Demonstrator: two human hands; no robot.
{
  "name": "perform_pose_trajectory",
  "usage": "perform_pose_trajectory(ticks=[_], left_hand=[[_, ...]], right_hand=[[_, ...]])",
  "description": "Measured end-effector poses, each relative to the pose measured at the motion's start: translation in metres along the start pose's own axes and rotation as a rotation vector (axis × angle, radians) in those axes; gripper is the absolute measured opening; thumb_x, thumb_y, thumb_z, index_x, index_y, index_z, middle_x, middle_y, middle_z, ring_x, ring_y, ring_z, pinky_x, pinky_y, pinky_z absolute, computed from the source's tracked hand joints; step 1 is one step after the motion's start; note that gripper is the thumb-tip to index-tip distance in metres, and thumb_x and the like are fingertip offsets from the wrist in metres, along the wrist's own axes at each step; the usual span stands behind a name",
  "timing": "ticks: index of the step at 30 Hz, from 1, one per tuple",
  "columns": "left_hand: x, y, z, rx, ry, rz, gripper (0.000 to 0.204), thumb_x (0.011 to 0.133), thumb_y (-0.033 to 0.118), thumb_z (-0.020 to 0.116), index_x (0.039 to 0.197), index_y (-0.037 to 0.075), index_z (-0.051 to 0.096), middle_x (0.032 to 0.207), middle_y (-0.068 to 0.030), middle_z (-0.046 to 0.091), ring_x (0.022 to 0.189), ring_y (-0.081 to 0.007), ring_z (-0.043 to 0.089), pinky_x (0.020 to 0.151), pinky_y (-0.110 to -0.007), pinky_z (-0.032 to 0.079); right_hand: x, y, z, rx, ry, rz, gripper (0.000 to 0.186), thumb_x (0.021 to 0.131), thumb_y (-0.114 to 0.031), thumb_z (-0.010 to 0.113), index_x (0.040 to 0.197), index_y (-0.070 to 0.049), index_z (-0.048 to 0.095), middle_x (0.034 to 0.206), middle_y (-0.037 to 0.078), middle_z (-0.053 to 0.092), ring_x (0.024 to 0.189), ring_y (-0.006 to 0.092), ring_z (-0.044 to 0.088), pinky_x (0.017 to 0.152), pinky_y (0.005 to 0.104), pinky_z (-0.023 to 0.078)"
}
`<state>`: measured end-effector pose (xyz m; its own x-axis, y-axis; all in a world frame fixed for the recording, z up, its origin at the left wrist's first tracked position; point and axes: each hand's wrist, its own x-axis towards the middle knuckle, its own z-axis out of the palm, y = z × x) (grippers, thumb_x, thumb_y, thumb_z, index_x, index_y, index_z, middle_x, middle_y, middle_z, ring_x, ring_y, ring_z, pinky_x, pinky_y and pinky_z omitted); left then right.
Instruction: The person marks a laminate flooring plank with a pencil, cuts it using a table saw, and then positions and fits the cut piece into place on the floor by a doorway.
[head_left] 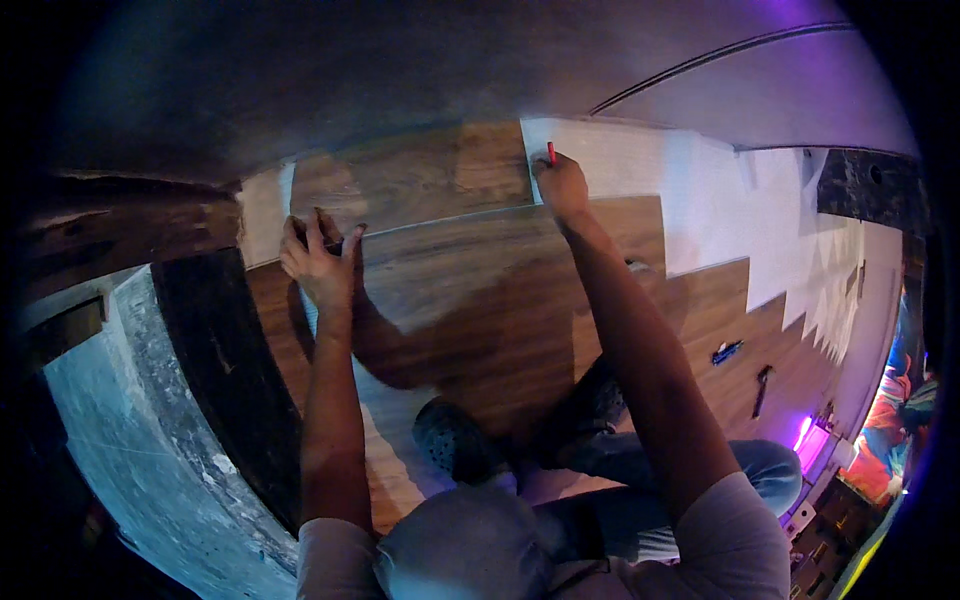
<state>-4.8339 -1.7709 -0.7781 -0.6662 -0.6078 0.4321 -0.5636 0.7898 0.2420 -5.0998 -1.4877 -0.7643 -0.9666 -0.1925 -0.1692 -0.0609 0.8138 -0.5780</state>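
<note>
My left hand [322,262] rests with its fingers spread on the left end of a brown wood-look floor plank [430,170] that lies along the wall. At the plank's right end, my right hand [563,190] is closed around a thin red pencil-like stick [551,153], whose top pokes up above the fist. Its lower tip is hidden by the fingers. A narrow pale gap [440,219] runs between this plank and the laid planks [480,290] nearer to me.
White underlay [715,220] spreads to the right past the stepped plank ends. A blue tool [727,352] and a dark tool [763,391] lie on the planks. A dark board [222,370] borders the floor at left. My shoe [455,440] and bent leg are close below.
</note>
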Motion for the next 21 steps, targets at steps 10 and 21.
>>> perform_pose_trajectory(ticks=[10,21], left_hand=[[0.002,0.003,0.008,-0.109,-0.006,-0.004,0.076,0.065,0.048,0.089,0.128,0.012,0.065,0.137,-0.0216,0.051,0.122,-0.043,0.05,0.102,-0.054,0.041],[0.005,0.003,0.001,-0.164,-0.057,-0.099,0.076,0.064,0.044,0.091,0.128,0.012,0.065,0.139,-0.0216,0.048,0.125,-0.0418,0.046,0.103,-0.055,0.041]], right_hand=[[0.027,0.024,0.0,-0.077,-0.03,-0.021,0.028,0.076,-0.025,0.073,0.094,-0.004,0.072,0.085,0.02,0.072,0.082,0.038,0.068,0.073,0.0449,0.052],[0.048,0.006,-0.006,-0.436,-0.31,-0.219,0.043,0.072,-0.029,0.079,0.097,0.004,0.068,0.1,0.025,0.071,0.094,0.0417,0.069,0.085,0.0457,0.054]])
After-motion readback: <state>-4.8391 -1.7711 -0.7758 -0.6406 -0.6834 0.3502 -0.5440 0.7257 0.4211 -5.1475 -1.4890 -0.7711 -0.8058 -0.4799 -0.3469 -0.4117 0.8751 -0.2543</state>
